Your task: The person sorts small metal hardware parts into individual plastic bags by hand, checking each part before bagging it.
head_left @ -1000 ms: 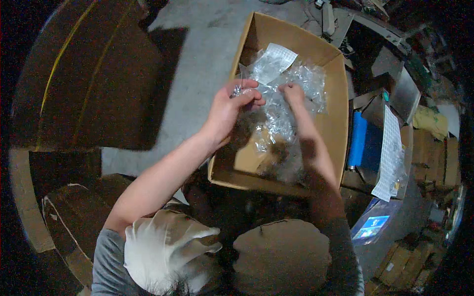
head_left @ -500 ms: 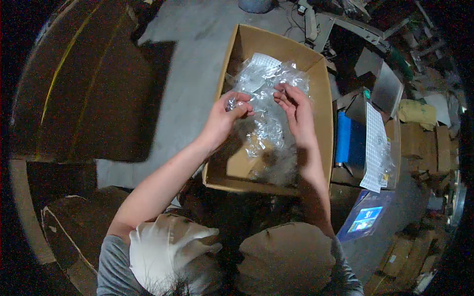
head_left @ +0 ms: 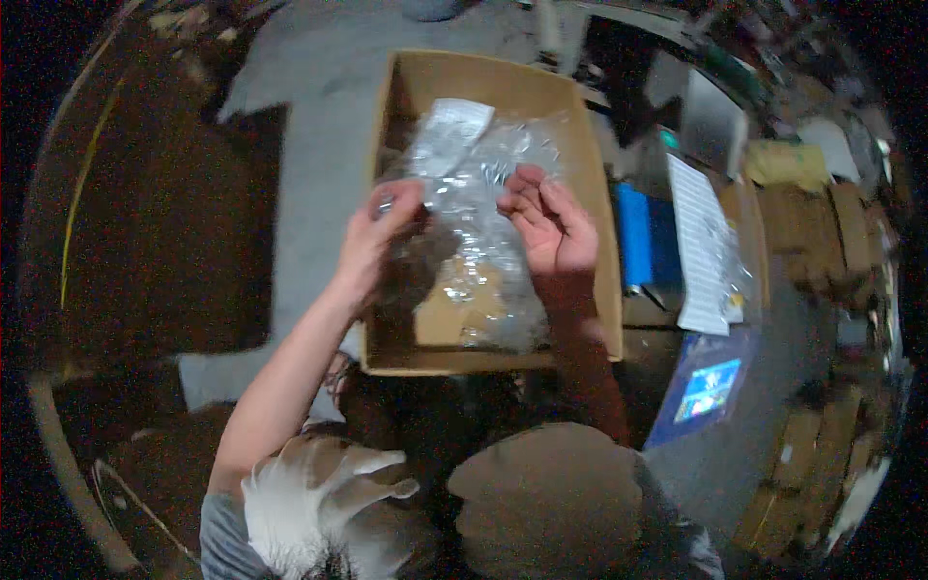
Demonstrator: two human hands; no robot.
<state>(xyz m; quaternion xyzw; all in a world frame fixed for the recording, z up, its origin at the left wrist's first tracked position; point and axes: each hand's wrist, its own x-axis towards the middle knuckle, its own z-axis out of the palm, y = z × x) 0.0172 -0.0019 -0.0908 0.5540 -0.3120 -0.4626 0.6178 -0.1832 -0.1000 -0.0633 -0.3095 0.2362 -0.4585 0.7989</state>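
An open brown cardboard box (head_left: pixel 594 193) stands on the floor in front of me, holding crinkled clear plastic bags (head_left: pixel 483 261). My left hand (head_left: pixel 375 232) pinches the left edge of a clear plastic bag (head_left: pixel 464 169) held over the box. My right hand (head_left: pixel 551 224) grips the same bag's right side, fingers spread across it. A white label shows at the top of the bag. More bags lie below, on the box's brown bottom.
Grey concrete floor (head_left: pixel 309 126) lies left of the box. A blue item (head_left: pixel 646 237) and a white printed sheet (head_left: pixel 698 246) lie right of the box. Stacked cardboard (head_left: pixel 831 242) fills the far right. A lit screen (head_left: pixel 708 389) sits lower right. Dark shapes rise at left.
The view has shifted so the box sits more centred. Both hands stayed on the plastic bag and spread slightly apart, pulling it wider over the box.
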